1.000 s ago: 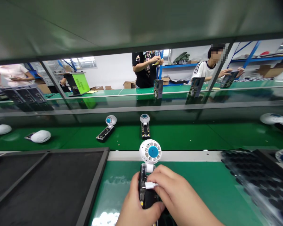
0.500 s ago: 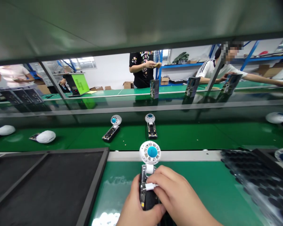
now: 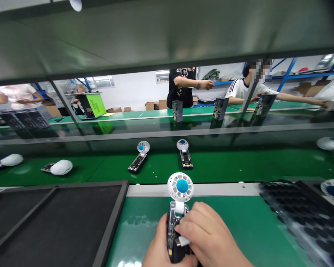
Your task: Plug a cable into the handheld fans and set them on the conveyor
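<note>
gripping the open fan handle (image 3: 174, 231) from below, the left hand (image 3: 160, 250) steadied it while the right hand (image 3: 208, 237) pinched a white plug (image 3: 183, 241) against its side, not visibly seated.

Both hands bare. No gloves, finger cots or wrist straps observed. No rings, watch or bracelets on the visible portions. Left hand (image 3: 163, 252) visible only in part at the lower frame edge: thumb side and part of the back, wrist cut off by the frame. Right hand (image 3: 208, 239) visible across knuckles and back, with the start of a bare forearm running to the lower right edge. No sleeve or cuff in view on either side. Fingernails too small to assess.
</note>
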`<state>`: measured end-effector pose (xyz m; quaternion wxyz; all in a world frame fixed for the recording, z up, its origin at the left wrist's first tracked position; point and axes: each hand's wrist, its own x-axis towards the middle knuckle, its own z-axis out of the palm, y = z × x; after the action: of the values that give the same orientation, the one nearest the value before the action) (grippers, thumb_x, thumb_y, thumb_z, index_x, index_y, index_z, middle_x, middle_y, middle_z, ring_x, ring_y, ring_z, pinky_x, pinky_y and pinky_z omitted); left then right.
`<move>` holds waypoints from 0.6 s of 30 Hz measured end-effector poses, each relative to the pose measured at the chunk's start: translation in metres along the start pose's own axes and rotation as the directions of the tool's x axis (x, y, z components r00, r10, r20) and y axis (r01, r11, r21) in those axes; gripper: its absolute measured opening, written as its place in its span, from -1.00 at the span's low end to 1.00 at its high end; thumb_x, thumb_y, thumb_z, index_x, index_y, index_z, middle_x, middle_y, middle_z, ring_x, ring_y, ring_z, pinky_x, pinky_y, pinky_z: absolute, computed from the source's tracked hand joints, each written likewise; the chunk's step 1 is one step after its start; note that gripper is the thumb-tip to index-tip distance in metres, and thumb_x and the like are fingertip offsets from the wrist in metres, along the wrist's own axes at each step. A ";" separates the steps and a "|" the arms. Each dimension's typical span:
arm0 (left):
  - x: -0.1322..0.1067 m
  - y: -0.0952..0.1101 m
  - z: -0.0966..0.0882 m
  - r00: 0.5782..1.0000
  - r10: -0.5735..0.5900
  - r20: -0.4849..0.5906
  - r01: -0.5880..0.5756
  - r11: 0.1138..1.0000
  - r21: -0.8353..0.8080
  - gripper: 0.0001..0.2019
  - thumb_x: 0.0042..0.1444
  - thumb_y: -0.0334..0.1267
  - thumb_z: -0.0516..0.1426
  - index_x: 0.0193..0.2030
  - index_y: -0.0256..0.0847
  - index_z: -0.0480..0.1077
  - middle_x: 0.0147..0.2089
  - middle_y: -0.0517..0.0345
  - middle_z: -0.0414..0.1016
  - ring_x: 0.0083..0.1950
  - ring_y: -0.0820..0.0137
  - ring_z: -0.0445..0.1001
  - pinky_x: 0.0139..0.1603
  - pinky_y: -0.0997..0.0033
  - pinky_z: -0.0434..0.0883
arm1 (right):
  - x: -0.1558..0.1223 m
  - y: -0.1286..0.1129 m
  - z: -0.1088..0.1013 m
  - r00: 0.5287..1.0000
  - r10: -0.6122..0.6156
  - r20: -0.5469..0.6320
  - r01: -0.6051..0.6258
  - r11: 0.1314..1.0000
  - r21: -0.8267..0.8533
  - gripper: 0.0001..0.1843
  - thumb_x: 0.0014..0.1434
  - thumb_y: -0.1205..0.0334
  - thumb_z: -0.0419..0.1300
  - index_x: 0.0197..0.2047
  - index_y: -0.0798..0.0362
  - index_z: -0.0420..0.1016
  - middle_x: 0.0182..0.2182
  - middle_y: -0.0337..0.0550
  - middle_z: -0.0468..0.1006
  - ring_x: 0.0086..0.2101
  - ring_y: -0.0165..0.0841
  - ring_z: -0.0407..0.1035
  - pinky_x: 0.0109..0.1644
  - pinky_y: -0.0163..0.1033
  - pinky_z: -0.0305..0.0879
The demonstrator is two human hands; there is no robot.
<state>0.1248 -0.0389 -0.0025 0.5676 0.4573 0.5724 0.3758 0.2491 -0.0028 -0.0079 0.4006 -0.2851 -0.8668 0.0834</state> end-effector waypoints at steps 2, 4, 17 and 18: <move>0.000 -0.003 -0.002 0.999 0.031 -0.013 -0.032 0.999 -0.023 -0.36 -0.38 -0.34 0.14 -0.04 -0.32 0.06 -0.17 -0.07 0.38 -0.15 0.19 0.36 -0.23 0.36 0.28 | 0.000 0.000 0.001 0.996 0.091 0.003 -0.091 0.994 0.058 -0.80 0.06 0.44 -0.02 -0.46 0.02 0.35 -0.52 -0.21 0.38 -0.47 -0.37 0.15 -0.43 -0.29 0.03; 0.000 -0.006 -0.004 0.999 0.031 -0.009 -0.031 0.997 -0.067 -0.34 -0.35 -0.29 0.16 -0.03 -0.28 0.03 -0.26 0.00 0.42 -0.29 0.25 0.40 -0.32 0.38 0.30 | -0.001 0.000 0.002 0.979 0.203 0.019 -0.203 0.971 0.126 -0.85 0.07 0.41 -0.02 -0.44 0.01 0.31 -0.46 -0.21 0.34 -0.42 -0.37 0.19 -0.39 -0.30 0.09; 0.008 -0.002 -0.018 0.999 -0.017 0.035 0.030 0.913 -0.406 -0.58 -0.06 0.01 0.03 -0.15 -0.21 0.06 -0.54 0.18 0.43 -0.61 0.39 0.41 -0.62 0.53 0.18 | -0.003 0.007 0.009 0.696 0.624 0.355 -0.696 0.464 0.547 -0.56 0.14 -0.14 -0.25 -0.55 0.00 0.03 -0.63 -0.41 -0.07 -0.60 -0.49 -0.14 -0.60 -0.39 -0.11; 0.008 -0.002 -0.018 0.999 -0.008 0.034 0.021 0.913 -0.407 -0.59 -0.05 0.00 0.03 -0.15 -0.21 0.07 -0.54 0.19 0.43 -0.61 0.39 0.41 -0.61 0.53 0.18 | -0.004 0.008 0.011 0.688 0.616 0.383 -0.703 0.433 0.565 -0.57 0.14 -0.14 -0.23 -0.56 0.00 0.02 -0.63 -0.42 -0.07 -0.61 -0.49 -0.14 -0.61 -0.39 -0.11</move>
<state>0.1067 -0.0305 -0.0056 0.6622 0.3305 0.4757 0.4752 0.2463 0.0024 -0.0208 0.3572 -0.4292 -0.6143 0.5575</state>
